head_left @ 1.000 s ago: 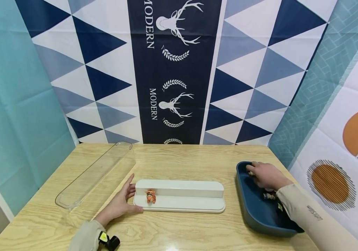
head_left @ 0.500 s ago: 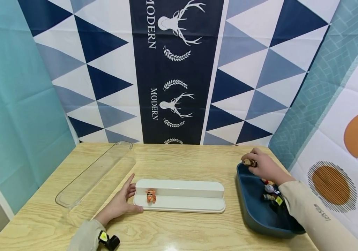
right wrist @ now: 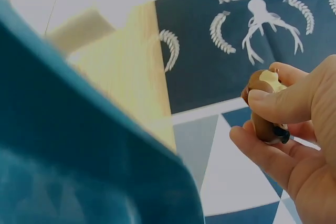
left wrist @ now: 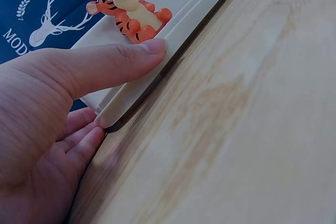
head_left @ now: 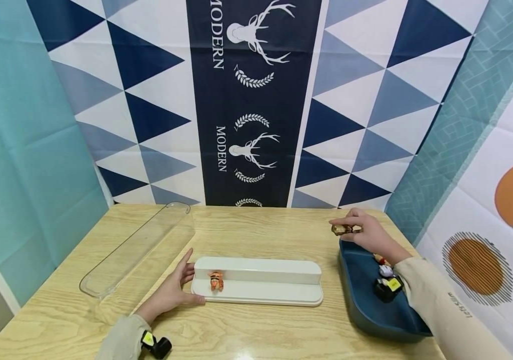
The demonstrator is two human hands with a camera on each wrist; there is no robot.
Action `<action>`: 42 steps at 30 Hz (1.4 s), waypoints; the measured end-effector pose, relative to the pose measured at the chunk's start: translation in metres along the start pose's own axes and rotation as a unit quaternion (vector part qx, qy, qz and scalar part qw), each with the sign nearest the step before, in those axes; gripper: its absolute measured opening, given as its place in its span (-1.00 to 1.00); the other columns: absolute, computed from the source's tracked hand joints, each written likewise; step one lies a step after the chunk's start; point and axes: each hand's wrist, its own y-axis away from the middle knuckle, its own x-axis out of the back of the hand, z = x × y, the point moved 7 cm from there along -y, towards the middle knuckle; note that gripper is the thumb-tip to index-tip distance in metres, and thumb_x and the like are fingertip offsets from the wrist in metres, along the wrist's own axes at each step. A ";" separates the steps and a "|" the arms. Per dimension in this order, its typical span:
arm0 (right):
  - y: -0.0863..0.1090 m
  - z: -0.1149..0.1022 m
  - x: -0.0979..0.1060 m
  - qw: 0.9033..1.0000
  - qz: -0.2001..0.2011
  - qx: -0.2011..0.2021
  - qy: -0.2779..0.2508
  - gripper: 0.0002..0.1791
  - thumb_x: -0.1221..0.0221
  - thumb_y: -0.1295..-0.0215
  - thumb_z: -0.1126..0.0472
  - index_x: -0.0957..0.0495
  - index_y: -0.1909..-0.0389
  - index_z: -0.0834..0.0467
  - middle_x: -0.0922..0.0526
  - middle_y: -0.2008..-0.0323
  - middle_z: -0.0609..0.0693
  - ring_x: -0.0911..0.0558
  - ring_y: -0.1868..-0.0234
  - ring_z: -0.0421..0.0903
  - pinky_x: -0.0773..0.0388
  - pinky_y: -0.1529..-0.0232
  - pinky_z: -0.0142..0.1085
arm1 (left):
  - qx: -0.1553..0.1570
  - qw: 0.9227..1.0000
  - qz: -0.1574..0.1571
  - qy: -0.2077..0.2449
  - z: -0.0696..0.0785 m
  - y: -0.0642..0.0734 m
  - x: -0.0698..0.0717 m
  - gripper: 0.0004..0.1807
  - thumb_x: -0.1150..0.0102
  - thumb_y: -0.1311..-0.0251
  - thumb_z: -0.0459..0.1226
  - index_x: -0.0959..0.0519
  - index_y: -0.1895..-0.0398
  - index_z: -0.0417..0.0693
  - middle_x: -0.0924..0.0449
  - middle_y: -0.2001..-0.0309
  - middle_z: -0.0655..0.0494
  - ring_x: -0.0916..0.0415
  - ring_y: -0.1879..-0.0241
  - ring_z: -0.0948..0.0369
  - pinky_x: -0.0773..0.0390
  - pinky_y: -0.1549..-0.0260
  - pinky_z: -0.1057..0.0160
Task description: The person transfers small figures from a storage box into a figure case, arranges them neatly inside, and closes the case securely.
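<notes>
In the head view, my left hand (head_left: 173, 290) holds the left end of a long white stepped display base (head_left: 274, 291). Its thumb presses the front edge, and the other fingers are at the end and underside in the left wrist view. A small orange tiger figurine (left wrist: 137, 17) sits on the lower step near that thumb. Over the far left corner of a dark blue bin (head_left: 360, 305), my right hand (head_left: 369, 234) pinches a brown and cream figurine (right wrist: 261, 121) between thumb and fingers. The fingers cover part of it.
Several small figurines (head_left: 386, 271) lie inside the bin, partly hidden by the right wrist and its camera. A long clear plastic cover (head_left: 141, 250) stands at the left of the wooden table (head_left: 256, 230). Patterned cloth (head_left: 256, 100) hangs behind the table.
My right hand has lifted the brown figurine out of the bin and moved left past its rim. My left hand, the base and the tiger figurine have stayed in place.
</notes>
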 end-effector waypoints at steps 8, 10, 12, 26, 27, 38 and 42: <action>-0.005 -0.012 -0.010 0.994 -0.020 -0.030 -0.107 -0.40 -0.35 -0.15 0.47 -0.52 -0.27 0.28 -0.52 0.22 0.13 -0.52 0.23 -0.06 -0.55 0.34 -0.37 | -0.002 1.000 -0.003 0.002 -0.003 -0.002 0.000 0.43 -0.63 0.18 -0.38 0.31 -0.59 -0.23 -0.27 -0.30 -0.39 -0.26 -0.32 -0.26 -0.26 -0.34 -0.05; -0.006 -0.015 -0.012 0.990 -0.023 -0.035 -0.136 -0.37 -0.34 -0.14 0.49 -0.45 -0.29 0.33 -0.52 0.17 0.19 -0.58 0.16 -0.01 -0.62 0.28 -0.35 | 0.001 1.000 -0.002 0.004 -0.004 -0.002 -0.001 0.44 -0.63 0.18 -0.38 0.31 -0.59 -0.23 -0.27 -0.30 -0.38 -0.26 -0.31 -0.25 -0.27 -0.34 -0.05; -0.008 -0.018 -0.014 0.984 -0.022 -0.040 -0.171 -0.37 -0.33 -0.13 0.53 -0.40 -0.26 0.36 -0.53 0.13 0.23 -0.63 0.13 -0.01 -0.66 0.25 -0.33 | 0.003 1.000 -0.002 0.004 -0.004 -0.003 -0.001 0.44 -0.64 0.18 -0.38 0.31 -0.59 -0.23 -0.28 -0.30 -0.38 -0.27 -0.31 -0.25 -0.27 -0.34 -0.04; -0.015 -0.039 -0.029 0.959 -0.005 -0.063 -0.276 -0.57 -0.39 -0.01 0.57 -0.51 0.06 0.48 -0.63 0.20 0.20 -0.66 0.25 -0.17 -0.70 0.30 -0.33 | 0.001 1.000 -0.003 0.003 -0.004 -0.002 -0.001 0.44 -0.63 0.18 -0.38 0.32 -0.59 -0.24 -0.27 -0.30 -0.39 -0.27 -0.31 -0.26 -0.27 -0.34 -0.06; -0.015 -0.041 -0.030 0.957 -0.005 -0.064 -0.284 -0.57 -0.39 0.00 0.57 -0.52 0.06 0.47 -0.64 0.21 0.16 -0.66 0.25 -0.16 -0.71 0.30 -0.33 | 0.002 1.000 -0.003 0.002 -0.004 -0.002 -0.001 0.44 -0.63 0.18 -0.38 0.32 -0.59 -0.24 -0.27 -0.31 -0.39 -0.27 -0.31 -0.26 -0.27 -0.34 -0.06; -0.023 -0.053 -0.049 0.927 -0.017 -0.059 -0.371 -0.57 -0.32 0.00 0.65 -0.60 0.12 0.22 -0.69 0.24 -0.14 -0.66 0.19 -0.21 -0.70 0.21 -0.36 | -0.002 1.000 -0.005 -0.002 -0.004 -0.003 -0.001 0.43 -0.63 0.17 -0.37 0.32 -0.59 -0.22 -0.27 -0.31 -0.40 -0.27 -0.31 -0.27 -0.28 -0.33 -0.07; -0.026 -0.059 -0.056 0.924 -0.026 -0.059 -0.376 -0.54 -0.31 0.01 0.67 -0.57 0.08 0.27 -0.68 0.24 -0.10 -0.66 0.19 -0.19 -0.70 0.22 -0.35 | -0.008 1.000 -0.003 -0.003 -0.003 -0.003 -0.001 0.43 -0.63 0.17 -0.38 0.32 -0.59 -0.24 -0.27 -0.30 -0.40 -0.27 -0.31 -0.26 -0.28 -0.33 -0.06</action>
